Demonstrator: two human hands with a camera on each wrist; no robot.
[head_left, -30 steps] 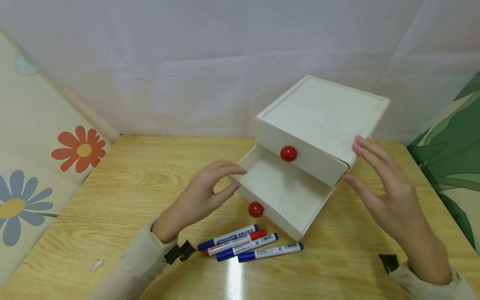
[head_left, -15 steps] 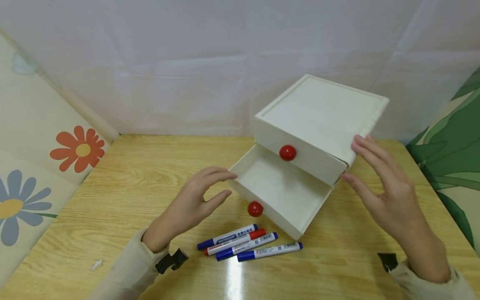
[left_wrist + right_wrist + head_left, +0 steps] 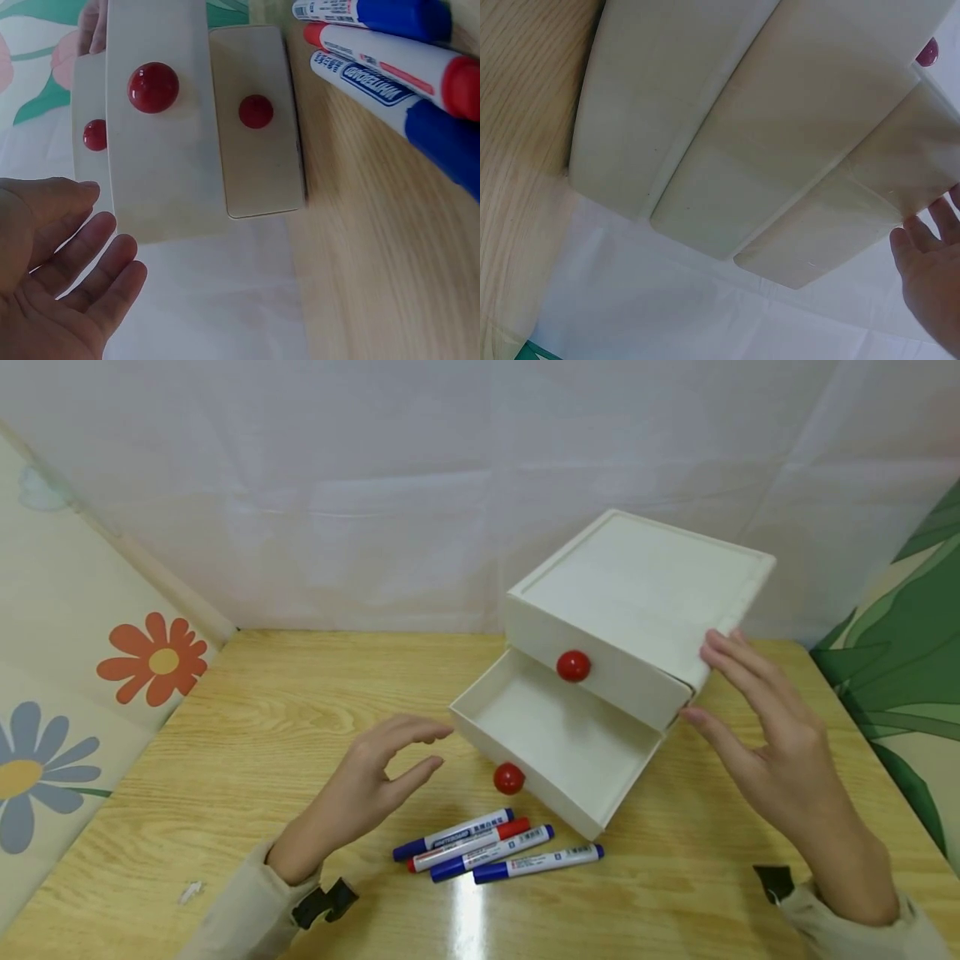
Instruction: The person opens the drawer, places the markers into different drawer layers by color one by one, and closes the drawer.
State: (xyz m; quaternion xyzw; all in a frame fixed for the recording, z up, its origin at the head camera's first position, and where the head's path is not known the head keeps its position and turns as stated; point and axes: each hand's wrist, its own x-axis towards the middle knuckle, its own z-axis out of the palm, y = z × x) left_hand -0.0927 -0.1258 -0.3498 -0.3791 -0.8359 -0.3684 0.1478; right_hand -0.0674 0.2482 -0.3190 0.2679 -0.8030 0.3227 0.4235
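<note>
A white drawer box [image 3: 645, 585] with red round knobs stands angled on the table; the left wrist view shows three tiers. Its middle drawer [image 3: 562, 735] is pulled out, its bare floor in sight. My left hand [image 3: 363, 781] hovers just left of that drawer's corner, fingers relaxed and apart from it. On the other side, my right hand [image 3: 783, 752] touches the box's right side near the front, fingertips at the top edge and thumb lower by the front corner. In the head view the bottom drawer [image 3: 259, 161] is hidden; it appears closed in the left wrist view.
In front of the box lie several whiteboard markers, one red marker [image 3: 468, 845] among blue ones such as the rightmost blue marker [image 3: 538, 863]. A white curtain [image 3: 360, 527] hangs behind the wooden table [image 3: 300, 693]. A small whitish mark [image 3: 191, 892] shows at the left.
My left hand has let go of the open drawer's left corner and drawn back to the left and down. The right hand and the box stay nearly in place.
</note>
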